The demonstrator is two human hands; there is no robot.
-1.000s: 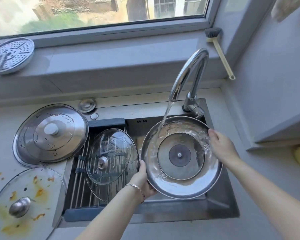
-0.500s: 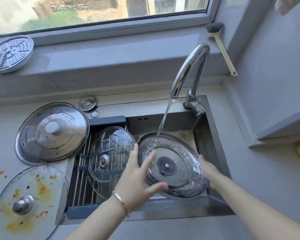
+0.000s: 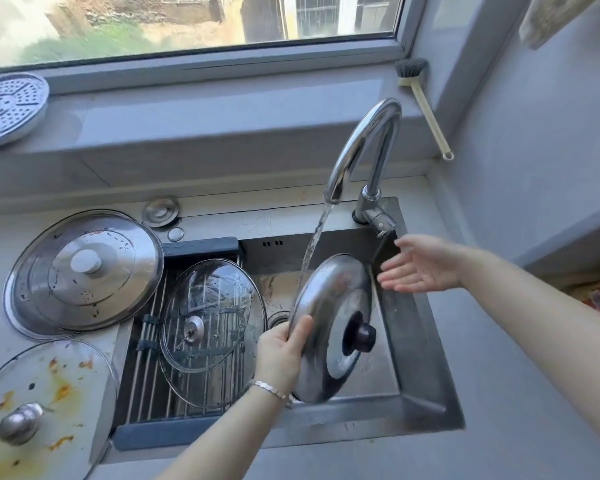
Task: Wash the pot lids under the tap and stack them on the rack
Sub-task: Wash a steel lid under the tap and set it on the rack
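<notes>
Home kitchen: steel sink [image 3: 426,344], tap [image 3: 361,147], dirty pot lids [image 3: 84,271], window [image 3: 187,26].

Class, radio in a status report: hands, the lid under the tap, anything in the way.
Left hand grips steel lid at rim; right hand open, off it. Lid tilted under running tap. Glass lid lies on rack.

stained glass lid [image 3: 49,393] cut off bottom-left, steamer plate [image 3: 11,105] cropped left

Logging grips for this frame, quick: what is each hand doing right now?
Left hand: grips the steel lid by its rim.
Right hand: open, fingers straight, holding nothing.
</notes>
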